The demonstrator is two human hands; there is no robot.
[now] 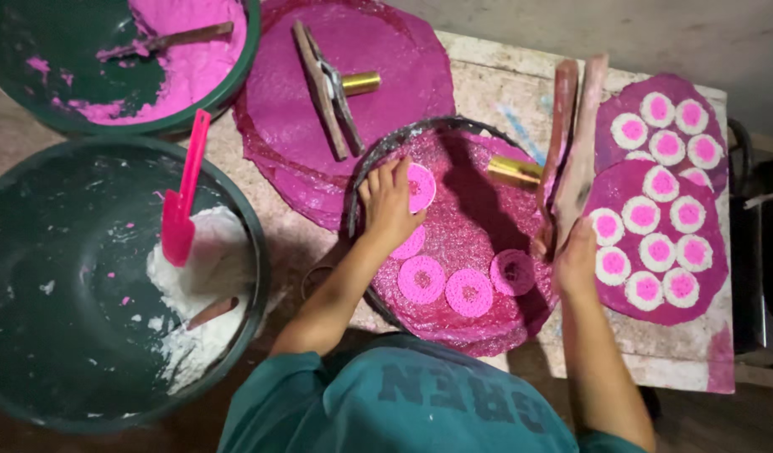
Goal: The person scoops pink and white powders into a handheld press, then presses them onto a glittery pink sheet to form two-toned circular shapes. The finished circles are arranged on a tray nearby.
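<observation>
Pink dough ring (420, 187) sits at the upper left of the round sieve tray (378, 155), and the left hand (389, 204) is on it, fingers (400, 172) together and curled over its edge. More pink rings (445, 285) lie lower on the same pink-lined tray, touching one another in a loose row. The right hand (576, 256) grips the wooden press (571, 151) at its lower end, fingers wrapped tight round the handles, brass nozzle (514, 171) poking over the tray. Right of it, two magenta mats (621, 176) carry pink-and-white discs (643, 216) in neat rows. Up on the counter (520, 92), a second wooden press (329, 88) rests on a stack of magenta sheets. Far left, a dark green tub (34, 252) holds white dough (210, 268) with a pink scoop (183, 201) stuck in it; another tub (76, 126) above holds pink dough (193, 59).
</observation>
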